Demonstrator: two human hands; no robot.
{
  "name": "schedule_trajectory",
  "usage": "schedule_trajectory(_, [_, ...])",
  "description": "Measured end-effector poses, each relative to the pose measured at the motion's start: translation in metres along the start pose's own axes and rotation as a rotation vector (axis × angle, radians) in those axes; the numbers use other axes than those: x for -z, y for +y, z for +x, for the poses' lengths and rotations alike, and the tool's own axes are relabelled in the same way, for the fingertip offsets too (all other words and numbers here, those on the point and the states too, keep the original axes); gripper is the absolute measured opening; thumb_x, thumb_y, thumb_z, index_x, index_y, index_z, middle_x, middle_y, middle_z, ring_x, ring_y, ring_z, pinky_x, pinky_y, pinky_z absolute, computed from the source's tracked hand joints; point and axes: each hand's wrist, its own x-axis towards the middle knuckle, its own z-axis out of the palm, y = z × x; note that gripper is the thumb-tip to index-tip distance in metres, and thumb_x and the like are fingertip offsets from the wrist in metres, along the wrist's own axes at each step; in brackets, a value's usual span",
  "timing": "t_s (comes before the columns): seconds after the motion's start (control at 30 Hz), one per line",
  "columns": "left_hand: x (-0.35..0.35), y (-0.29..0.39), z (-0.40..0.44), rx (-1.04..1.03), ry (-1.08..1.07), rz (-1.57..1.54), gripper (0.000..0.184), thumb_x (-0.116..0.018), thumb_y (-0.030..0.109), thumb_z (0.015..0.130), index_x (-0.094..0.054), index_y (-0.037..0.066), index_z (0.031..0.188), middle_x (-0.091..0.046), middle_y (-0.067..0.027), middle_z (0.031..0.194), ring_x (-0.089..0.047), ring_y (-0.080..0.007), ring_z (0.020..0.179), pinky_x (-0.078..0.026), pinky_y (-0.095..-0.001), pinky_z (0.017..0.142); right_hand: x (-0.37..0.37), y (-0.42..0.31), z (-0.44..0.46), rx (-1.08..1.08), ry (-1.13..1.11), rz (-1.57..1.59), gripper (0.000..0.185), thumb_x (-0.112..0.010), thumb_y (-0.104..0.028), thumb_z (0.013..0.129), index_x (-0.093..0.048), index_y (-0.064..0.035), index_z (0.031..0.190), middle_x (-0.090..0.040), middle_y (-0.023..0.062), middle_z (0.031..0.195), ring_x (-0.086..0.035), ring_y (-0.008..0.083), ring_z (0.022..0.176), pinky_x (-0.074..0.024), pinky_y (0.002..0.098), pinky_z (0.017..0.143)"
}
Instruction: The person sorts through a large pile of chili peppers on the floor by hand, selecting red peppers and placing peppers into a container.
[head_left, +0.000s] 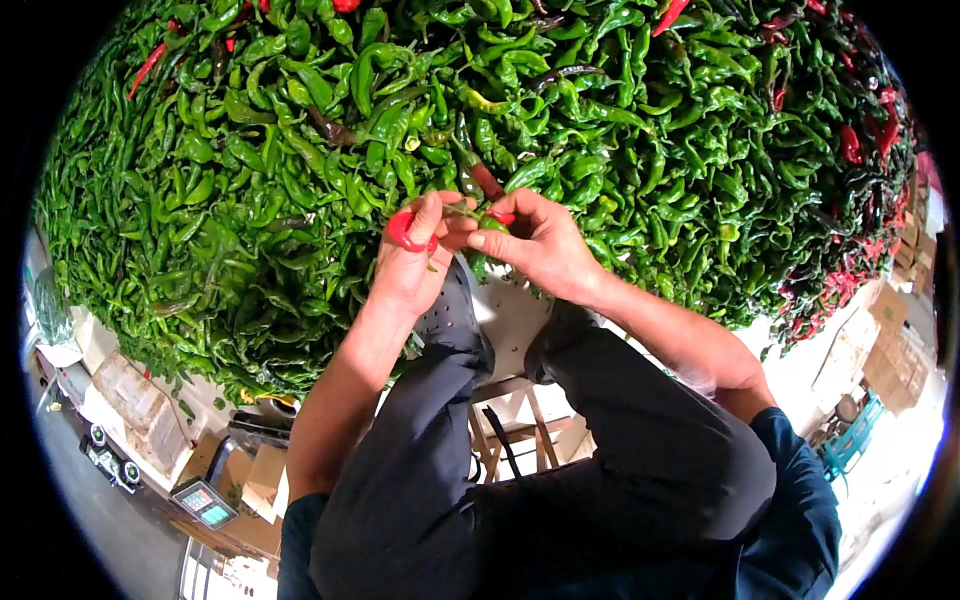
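Observation:
My left hand (405, 272) is closed around a curved red chili pepper (403, 232), whose tip shows beside the thumb. Just to its right, my right hand (550, 248) pinches a green chili pepper (492, 225) between thumb and fingers, with some red showing at its side. Both hands meet at the stems, so I cannot tell which hand bears which stem. Below and around them spreads a large heap of green chili peppers (330, 180), and a dark reddish pepper (487, 180) lies right beyond my fingertips.
Red peppers (850, 145) gather at the heap's right side. My knees and a wooden stool (540, 440) are below. At lower left stand a scale with a lit display (207, 505) and cardboard boxes (265, 480). More cardboard (895, 350) and a teal crate (855, 435) are at right.

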Motion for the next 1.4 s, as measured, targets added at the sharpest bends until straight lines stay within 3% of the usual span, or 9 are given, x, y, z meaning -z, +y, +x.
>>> schedule_trajectory(0.07, [0.002, -0.002, 0.000, 0.007, -0.029, 0.037, 0.035, -0.058, 0.032, 0.098, -0.058, 0.002, 0.115, -0.065, -0.0064, 0.094, -0.062, -0.0148, 0.078, -0.051, -0.0272, 0.066, 0.000, -0.009, -0.002, 0.055, 0.079, -0.225, 0.026, -0.076, -0.020, 0.087, -0.060, -0.0020, 0.096, -0.057, -0.0047, 0.081, -0.050, 0.0018, 0.074, -0.0439, 0.0207, 0.062])
schedule_trajectory(0.23, [-0.007, -0.002, -0.006, -0.064, -0.015, 0.400, 0.030, -0.067, 0.020, 0.092, -0.061, -0.002, 0.112, -0.064, -0.0043, 0.089, -0.060, -0.0117, 0.073, -0.045, -0.0239, 0.060, -0.001, -0.005, -0.001, 0.507, 0.236, -0.778, 0.031, -0.080, -0.021, 0.071, -0.060, -0.0051, 0.087, -0.057, 0.0126, 0.076, -0.060, 0.0337, 0.070, -0.0503, 0.0417, 0.060])
schedule_trajectory(0.47, [-0.007, -0.009, -0.007, -0.036, 0.090, 0.412, 0.020, -0.070, 0.017, 0.090, -0.070, 0.000, 0.100, -0.065, -0.0002, 0.078, -0.056, -0.0073, 0.065, -0.044, -0.0212, 0.057, -0.004, -0.008, -0.007, 0.565, 0.222, -0.908, 0.029, -0.080, -0.024, 0.073, -0.059, -0.0057, 0.081, -0.057, 0.0122, 0.071, -0.060, 0.0328, 0.065, -0.0498, 0.0407, 0.056])
schedule_trajectory(0.57, [-0.007, -0.006, -0.008, -0.013, 0.077, 0.585, 0.019, -0.066, 0.018, 0.093, -0.067, 0.000, 0.098, -0.065, -0.0025, 0.077, -0.057, -0.0087, 0.064, -0.045, -0.0236, 0.056, -0.004, -0.003, -0.008, 0.292, 0.211, -0.651, 0.027, -0.077, -0.022, 0.078, -0.059, -0.0017, 0.080, -0.059, 0.0103, 0.068, -0.060, 0.0252, 0.059, -0.0495, 0.0358, 0.056])
schedule_trajectory(0.7, [0.003, -0.007, -0.008, -0.168, 0.050, 0.895, 0.018, -0.062, 0.017, 0.095, -0.066, 0.000, 0.100, -0.064, -0.0032, 0.078, -0.056, -0.0090, 0.064, -0.046, -0.0234, 0.055, 0.005, 0.001, -0.005, -0.063, 0.082, -0.236, 0.018, -0.070, -0.014, 0.086, -0.058, -0.0012, 0.083, -0.054, -0.0051, 0.072, -0.046, 0.0027, 0.064, -0.0391, 0.0225, 0.055])
schedule_trajectory(0.87, [0.030, 0.015, 0.001, -0.179, 0.257, 0.575, 0.020, -0.057, 0.019, 0.099, -0.065, 0.001, 0.101, -0.061, -0.0042, 0.078, -0.056, -0.0107, 0.061, -0.044, -0.0246, 0.051, 0.013, -0.001, -0.002, 0.006, 0.060, -0.215, 0.017, -0.069, -0.014, 0.087, -0.058, -0.0008, 0.089, -0.056, -0.0029, 0.076, -0.049, 0.0045, 0.068, -0.0426, 0.0239, 0.060])
schedule_trajectory(1.23, [0.059, 0.017, -0.015, -0.063, 0.011, 0.301, 0.026, -0.056, 0.027, 0.098, -0.058, 0.001, 0.098, -0.057, -0.0067, 0.076, -0.056, -0.0180, 0.065, -0.043, -0.0301, 0.054, 0.018, 0.011, -0.003, 0.088, -0.004, -0.501, 0.028, -0.075, -0.022, 0.086, -0.061, 0.0000, 0.095, -0.063, 0.0048, 0.083, -0.058, 0.0113, 0.074, -0.0494, 0.0280, 0.068])
schedule_trajectory(1.33, [0.061, 0.023, -0.016, -0.073, 0.027, 0.281, 0.027, -0.057, 0.029, 0.097, -0.057, 0.002, 0.097, -0.057, -0.0067, 0.076, -0.055, -0.0181, 0.067, -0.043, -0.0306, 0.056, 0.011, 0.022, 0.001, 0.142, 0.036, -0.257, 0.028, -0.074, -0.023, 0.085, -0.061, -0.0008, 0.098, -0.061, 0.0088, 0.072, -0.057, 0.0134, 0.059, -0.0472, 0.0303, 0.054])
schedule_trajectory(1.4, [0.062, 0.028, -0.016, -0.086, 0.064, 0.286, 0.027, -0.058, 0.029, 0.096, -0.057, 0.002, 0.096, -0.057, -0.0068, 0.076, -0.055, -0.0182, 0.066, -0.043, -0.0311, 0.058, 0.008, 0.016, 0.000, 0.204, -0.029, -0.354, 0.035, -0.075, -0.026, 0.085, -0.061, -0.0011, 0.105, -0.067, 0.0123, 0.085, -0.066, 0.0225, 0.073, -0.0527, 0.0339, 0.066])
